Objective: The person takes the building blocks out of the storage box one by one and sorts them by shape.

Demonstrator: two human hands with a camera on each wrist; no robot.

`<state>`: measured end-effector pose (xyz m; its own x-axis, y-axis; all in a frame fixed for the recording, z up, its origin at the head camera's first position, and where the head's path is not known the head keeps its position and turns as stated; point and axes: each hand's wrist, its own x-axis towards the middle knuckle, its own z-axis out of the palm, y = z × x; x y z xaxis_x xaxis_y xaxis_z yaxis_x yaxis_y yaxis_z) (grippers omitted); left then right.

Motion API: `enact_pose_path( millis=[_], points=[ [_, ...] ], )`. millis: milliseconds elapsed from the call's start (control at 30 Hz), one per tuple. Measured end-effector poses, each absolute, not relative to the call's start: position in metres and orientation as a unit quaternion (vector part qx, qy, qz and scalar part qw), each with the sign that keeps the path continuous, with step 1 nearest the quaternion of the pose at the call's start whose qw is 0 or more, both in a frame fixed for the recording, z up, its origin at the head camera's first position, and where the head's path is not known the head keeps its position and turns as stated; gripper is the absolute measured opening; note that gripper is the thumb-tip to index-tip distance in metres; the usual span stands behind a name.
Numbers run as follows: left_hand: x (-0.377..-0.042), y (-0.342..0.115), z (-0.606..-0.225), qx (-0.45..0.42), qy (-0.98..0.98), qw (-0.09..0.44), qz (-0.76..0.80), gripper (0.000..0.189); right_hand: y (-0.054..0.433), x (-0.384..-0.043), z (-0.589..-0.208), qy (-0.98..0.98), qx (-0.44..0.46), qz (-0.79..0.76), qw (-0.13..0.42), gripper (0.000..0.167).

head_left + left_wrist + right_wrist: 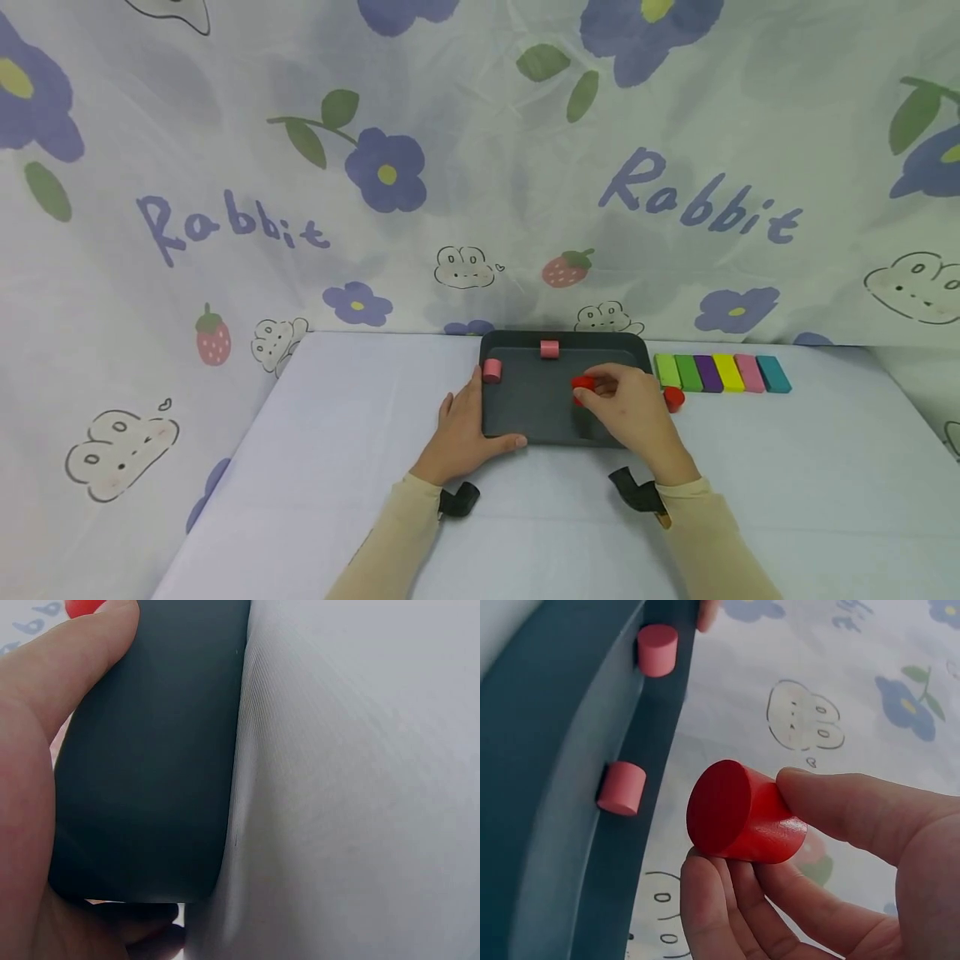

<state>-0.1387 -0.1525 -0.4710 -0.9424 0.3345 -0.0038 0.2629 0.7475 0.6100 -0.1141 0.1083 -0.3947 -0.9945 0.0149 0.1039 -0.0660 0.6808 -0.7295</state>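
Note:
My right hand (626, 408) pinches a red cylinder (739, 814) between thumb and fingertips, above the right part of a dark grey tray (525, 412). In the right wrist view the cylinder is tilted, one flat end showing. My left hand (465, 429) rests at the tray's front left corner, with fingers stretched along the left side and the thumb along the front edge. Two pink cylinders lie inside the tray: one pink cylinder (492, 371) by the left wall, another pink cylinder (550, 349) by the back wall.
Just right of the tray, partly behind my right hand, a second red cylinder (674, 399) is on the white table (555, 533). Several coloured blocks stand in a row beyond it, from a lime block (667, 371) to a teal block (773, 374). A patterned cloth (480, 167) hangs behind.

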Motion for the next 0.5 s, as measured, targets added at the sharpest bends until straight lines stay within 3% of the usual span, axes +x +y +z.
enact_pose_path(
  millis=[500],
  points=[
    [-0.14, -0.152, -0.472, 0.166, 0.931, 0.053, 0.321, 0.131, 0.14, -0.107, -0.394, -0.907, 0.004, 0.415, 0.069, 0.035]
  ],
)
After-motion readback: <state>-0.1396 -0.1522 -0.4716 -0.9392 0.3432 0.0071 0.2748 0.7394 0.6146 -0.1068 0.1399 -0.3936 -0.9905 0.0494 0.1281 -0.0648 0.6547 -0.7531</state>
